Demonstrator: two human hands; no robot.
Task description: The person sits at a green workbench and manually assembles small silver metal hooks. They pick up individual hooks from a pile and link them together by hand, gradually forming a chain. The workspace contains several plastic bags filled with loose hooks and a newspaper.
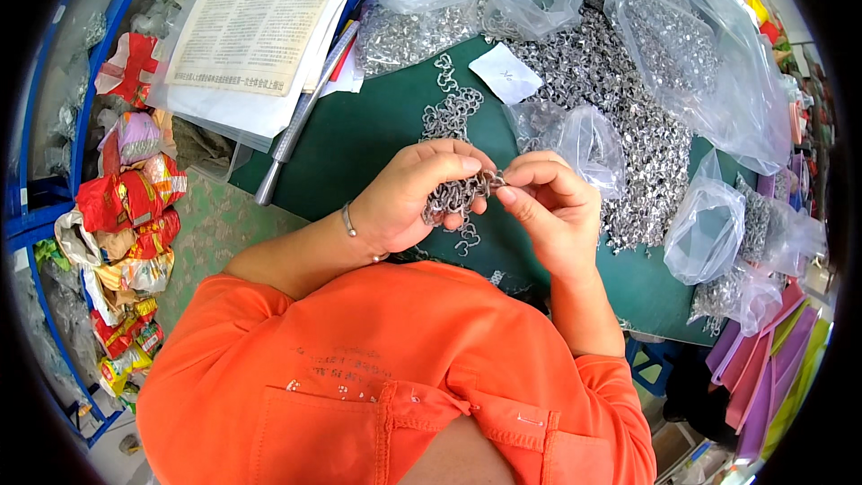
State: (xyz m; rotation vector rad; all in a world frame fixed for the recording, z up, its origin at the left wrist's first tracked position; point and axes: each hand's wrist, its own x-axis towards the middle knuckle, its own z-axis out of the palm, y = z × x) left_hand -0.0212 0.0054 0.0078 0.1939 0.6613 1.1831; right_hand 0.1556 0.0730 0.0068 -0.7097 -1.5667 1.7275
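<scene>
My left hand [406, 187] is closed around a bunch of small curved metal hooks [453, 199], the thumb lying over the top. Some of the hooks hang below its fingers, close to the table edge. At the far side of the bunch, the thumb and forefinger of my right hand [555, 205] pinch a single metal hook [496, 180]; its full shape is hidden by the fingertips. Just beyond my left hand, a loose heap of similar hooks [453, 115] lies on the green tabletop [359, 135].
A large heap of shiny metal pieces [651, 189] spreads over the right side, among clear plastic bags [709, 224]. A white paper slip [505, 73] lies mid-table. At the left are a newspaper sheet [247, 36], a metal-shafted tool [296, 130] and a blue shelf frame [76, 117].
</scene>
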